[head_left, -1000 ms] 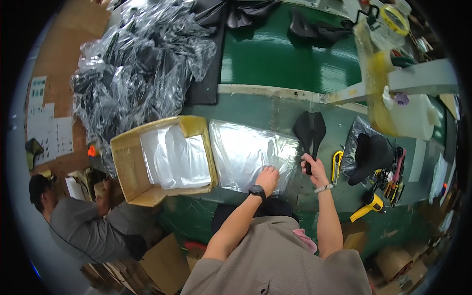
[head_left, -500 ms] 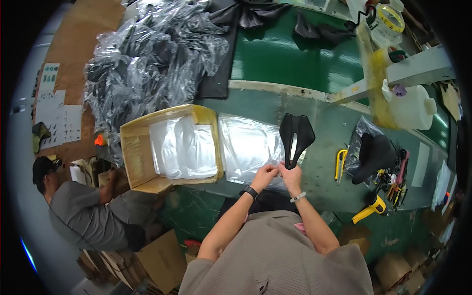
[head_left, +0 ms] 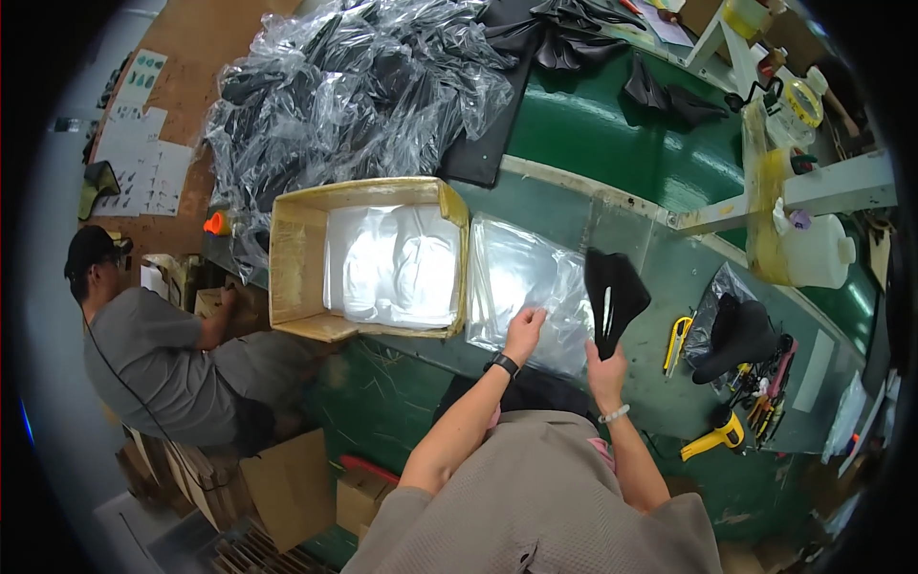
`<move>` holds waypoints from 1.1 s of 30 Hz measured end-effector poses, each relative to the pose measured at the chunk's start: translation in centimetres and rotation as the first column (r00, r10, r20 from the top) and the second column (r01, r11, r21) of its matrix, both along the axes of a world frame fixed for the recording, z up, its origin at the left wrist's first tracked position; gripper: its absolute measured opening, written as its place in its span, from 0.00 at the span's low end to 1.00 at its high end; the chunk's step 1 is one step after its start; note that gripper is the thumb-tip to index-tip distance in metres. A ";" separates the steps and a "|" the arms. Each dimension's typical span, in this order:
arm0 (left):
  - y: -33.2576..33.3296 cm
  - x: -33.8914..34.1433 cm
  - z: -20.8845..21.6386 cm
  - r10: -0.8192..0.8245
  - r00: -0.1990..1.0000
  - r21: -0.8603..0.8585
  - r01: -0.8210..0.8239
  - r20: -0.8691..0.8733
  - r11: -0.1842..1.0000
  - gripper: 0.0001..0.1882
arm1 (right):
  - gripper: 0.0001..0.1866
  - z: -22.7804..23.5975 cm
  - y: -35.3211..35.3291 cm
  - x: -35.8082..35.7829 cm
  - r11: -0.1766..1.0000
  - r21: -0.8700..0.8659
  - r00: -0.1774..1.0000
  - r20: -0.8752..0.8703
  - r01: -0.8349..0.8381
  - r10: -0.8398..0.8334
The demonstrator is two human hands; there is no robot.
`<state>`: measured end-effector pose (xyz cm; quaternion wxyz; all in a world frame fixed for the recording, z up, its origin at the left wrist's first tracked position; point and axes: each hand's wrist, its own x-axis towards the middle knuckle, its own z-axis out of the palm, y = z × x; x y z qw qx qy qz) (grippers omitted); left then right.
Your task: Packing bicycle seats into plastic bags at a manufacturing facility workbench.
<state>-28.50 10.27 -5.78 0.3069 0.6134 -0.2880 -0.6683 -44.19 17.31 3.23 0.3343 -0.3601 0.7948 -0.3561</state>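
Observation:
My right hand point(head_left: 605, 375) grips a black bicycle saddle point(head_left: 615, 292) by its narrow nose, the wide end pointing away from me. The saddle is tilted above the bench, and a long slot runs down its middle. To its left, my left hand point(head_left: 523, 332) is over a flat stack of clear plastic bags point(head_left: 512, 258), fingers drawn together. Whether it pinches a bag is too small to tell. Beside the stack stands a cardboard box point(head_left: 296, 279) holding more clear plastic bags point(head_left: 392, 263).
A large heap of plastic-wrapped black items point(head_left: 344, 105) lies at the back left. On the right are a yellow cutter point(head_left: 677, 344), another black saddle point(head_left: 736, 340) on plastic, hand tools and a yellow heat gun point(head_left: 712, 437). A co-worker point(head_left: 158, 349) sits at the left.
My hands have moved apart. The saddle has swung to the right and tilted in my right hand, while my left hand has come over the bags. The whole view has shifted.

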 end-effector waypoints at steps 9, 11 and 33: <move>2.8 3.9 -14.0 0.237 0.948 0.015 -0.246 0.214 0.969 0.18 | 0.19 -0.5 1.8 2.7 0.688 0.380 0.672 -0.197 -0.618 0.713; 1.6 -0.8 -9.9 0.189 0.900 -0.024 -0.196 0.393 0.980 0.20 | 0.19 -1.4 2.1 0.2 0.656 0.518 0.657 -0.218 -0.549 0.722; 3.4 4.0 20.0 -0.555 0.749 -0.278 0.482 -0.362 0.831 0.16 | 0.15 7.4 -6.9 2.0 0.990 0.068 0.533 0.837 0.126 -0.125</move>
